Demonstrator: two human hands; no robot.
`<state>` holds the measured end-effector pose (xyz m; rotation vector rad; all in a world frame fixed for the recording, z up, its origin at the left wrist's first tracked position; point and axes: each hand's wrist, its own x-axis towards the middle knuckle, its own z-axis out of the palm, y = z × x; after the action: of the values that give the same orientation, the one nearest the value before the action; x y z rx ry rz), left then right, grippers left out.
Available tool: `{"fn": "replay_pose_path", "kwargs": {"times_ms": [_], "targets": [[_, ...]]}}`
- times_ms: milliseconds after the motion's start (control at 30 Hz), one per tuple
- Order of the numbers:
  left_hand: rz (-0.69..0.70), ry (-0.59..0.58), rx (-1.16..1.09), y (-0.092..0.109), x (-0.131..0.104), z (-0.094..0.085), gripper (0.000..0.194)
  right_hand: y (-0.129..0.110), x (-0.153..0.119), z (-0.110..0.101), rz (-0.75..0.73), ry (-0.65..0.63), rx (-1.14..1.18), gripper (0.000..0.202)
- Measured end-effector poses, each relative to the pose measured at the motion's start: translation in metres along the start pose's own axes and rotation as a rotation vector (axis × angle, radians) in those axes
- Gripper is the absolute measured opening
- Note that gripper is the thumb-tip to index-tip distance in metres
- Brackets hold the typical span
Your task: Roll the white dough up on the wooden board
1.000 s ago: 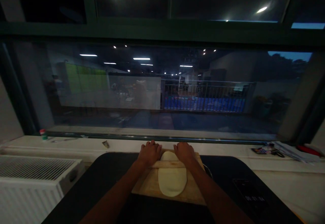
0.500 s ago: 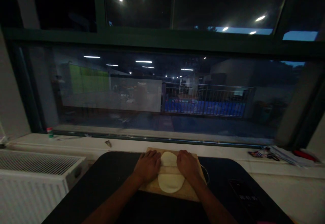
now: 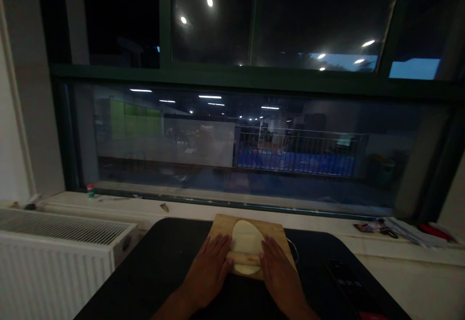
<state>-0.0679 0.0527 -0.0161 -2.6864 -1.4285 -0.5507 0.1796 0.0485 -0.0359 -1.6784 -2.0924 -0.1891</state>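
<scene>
A flat oval sheet of dough (image 3: 247,232) lies on a wooden board (image 3: 222,223). Across its near part runs a wooden rolling pin (image 3: 245,258), with dough showing beyond it and a strip on the near side. My left hand (image 3: 209,266) lies flat over the pin's left end, fingers stretched forward and resting at the board. Over the right end, my right hand (image 3: 279,266) is laid the same way, its fingers extended. Both palms hide the pin's ends.
The board sits on a dark table (image 3: 174,242) against a white windowsill (image 3: 196,212). A phone (image 3: 347,279) showing a timer lies at the right. Papers (image 3: 414,230) are on the sill. A white radiator (image 3: 69,257) stands at the left.
The rolling pin has come toward me from the dough's middle to its near part. Both hands moved back with it, and their fingers have straightened from a curled position. The view has tilted upward.
</scene>
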Motion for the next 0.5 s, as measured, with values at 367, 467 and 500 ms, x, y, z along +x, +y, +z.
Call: {"fn": "replay_pose_path", "kwargs": {"times_ms": [367, 467, 500], "targets": [[-0.066, -0.016, -0.042, -0.007, 0.035, -0.005, 0.056, 0.006, 0.046, -0.002, -0.028, 0.007, 0.063, 0.056], [-0.065, 0.006, -0.058, -0.017, 0.051, 0.001, 0.053, 0.005, 0.066, -0.002, -0.016, 0.015, 0.048, 0.056], [-0.063, 0.003, -0.071, -0.021, 0.056, 0.003, 0.053, 0.006, 0.072, -0.002, -0.017, 0.021, 0.039, 0.054]]}}
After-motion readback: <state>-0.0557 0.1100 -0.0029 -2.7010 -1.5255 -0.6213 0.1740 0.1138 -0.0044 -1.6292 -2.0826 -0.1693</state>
